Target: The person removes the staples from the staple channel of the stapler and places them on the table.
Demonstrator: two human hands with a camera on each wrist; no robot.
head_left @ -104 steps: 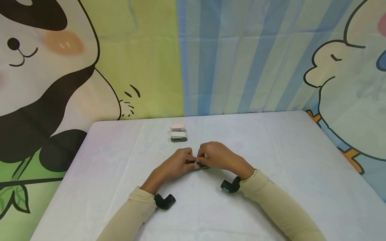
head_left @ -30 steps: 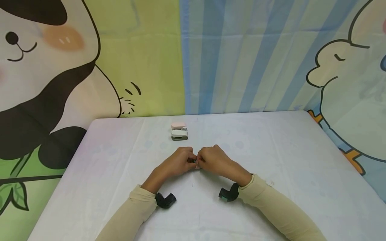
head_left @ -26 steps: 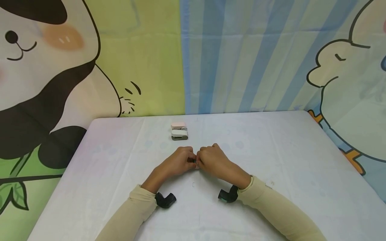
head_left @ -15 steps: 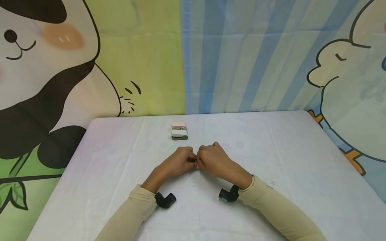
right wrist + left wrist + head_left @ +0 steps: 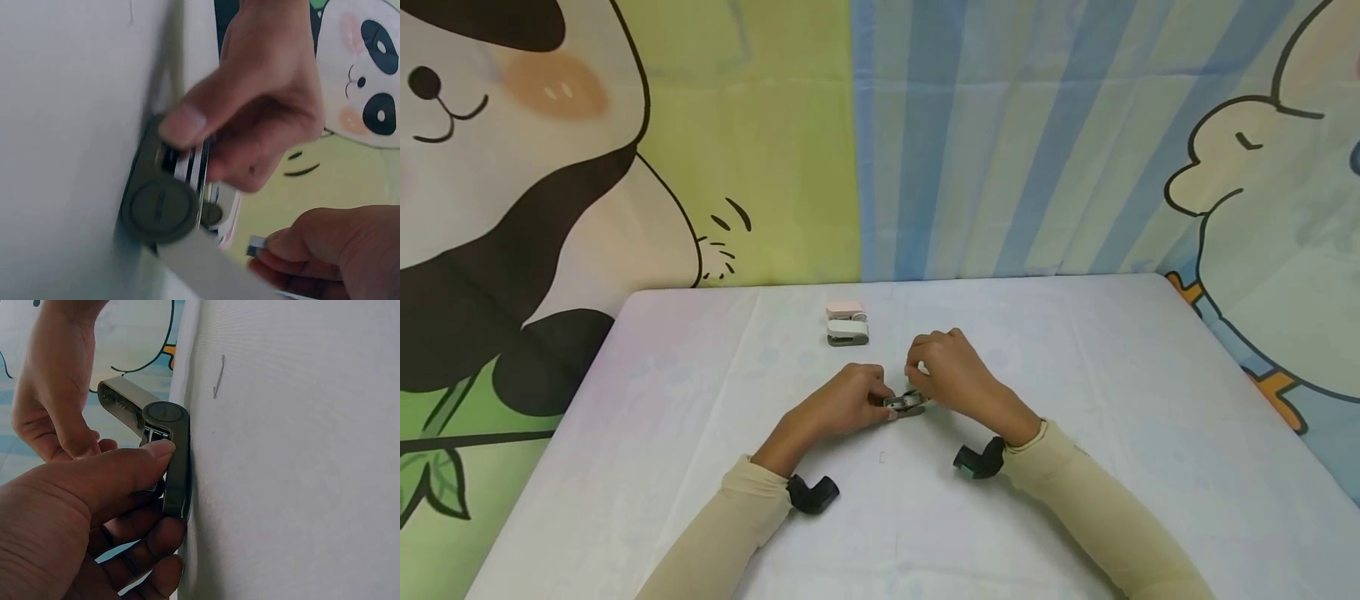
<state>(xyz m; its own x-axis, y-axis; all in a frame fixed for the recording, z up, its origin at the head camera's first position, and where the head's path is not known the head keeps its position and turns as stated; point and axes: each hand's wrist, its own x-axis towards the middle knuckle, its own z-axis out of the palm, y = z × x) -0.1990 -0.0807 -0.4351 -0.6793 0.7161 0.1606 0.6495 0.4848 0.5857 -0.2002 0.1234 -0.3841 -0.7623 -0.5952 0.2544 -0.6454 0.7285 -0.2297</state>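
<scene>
A small grey-green stapler is near the middle of the table, its pale top arm swung back and its inside exposed. My left hand grips its base, with the thumb on the magazine side in the left wrist view. Up and to the right of it, my right hand is off the stapler. In the right wrist view, that hand's thumb and finger pinch a little grey metal piece, which looks like a short strip of staples. From the left wrist camera, this piece is hidden behind the fingers.
A pink stapler and a white stapler lie side by side at the back of the white-covered table. One loose staple lies in front of the hands. A printed cloth hangs behind.
My right hand, which was close against the left at the stapler, has drawn away up and to the right, leaving the opened stapler in view. My left hand has kept its grip.
</scene>
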